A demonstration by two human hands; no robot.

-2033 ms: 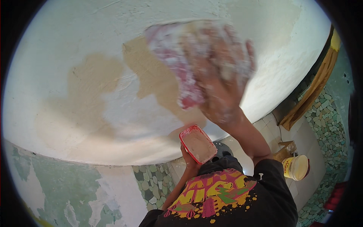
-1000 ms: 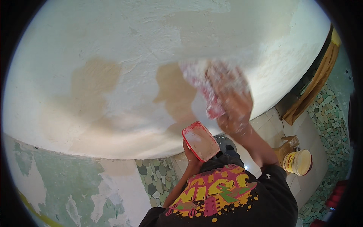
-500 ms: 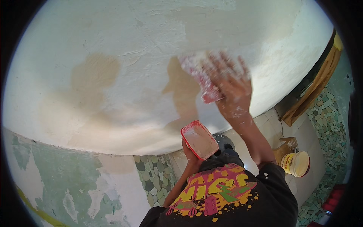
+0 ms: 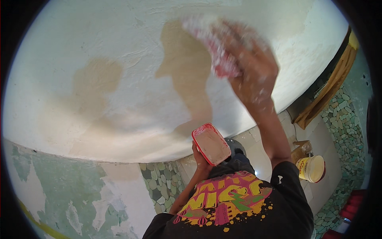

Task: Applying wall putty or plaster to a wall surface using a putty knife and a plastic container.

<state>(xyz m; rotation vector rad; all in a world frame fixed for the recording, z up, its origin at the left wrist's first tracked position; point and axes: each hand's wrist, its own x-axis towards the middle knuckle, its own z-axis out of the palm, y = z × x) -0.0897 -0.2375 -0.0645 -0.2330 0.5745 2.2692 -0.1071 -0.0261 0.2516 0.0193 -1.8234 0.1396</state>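
Note:
My right hand [image 4: 252,59], blurred by motion and smeared with white, is high on the curved white wall [image 4: 103,32], holding a pink-and-white pad or cloth [image 4: 207,42] at or near its surface. A shadow falls below and left of it. Low in the middle, my left hand [image 4: 199,159] grips the side of a red-rimmed rectangular container [image 4: 211,143] with pale beige paste inside, held in front of my dark trousers.
Below the wall lie pale floor tiles [image 4: 318,143] and pebble paving [image 4: 338,115]. At right are a yellow-and-white bucket [image 4: 312,168], a wooden block [image 4: 300,148] and long brown wood pieces [image 4: 326,95]. A peeling green-and-white surface [image 4: 63,183] fills the lower left.
My right hand and the pad dropped along the wall between two and one second ago, and since then have risen again, slightly rightward. My left hand with the container stays nearly in place.

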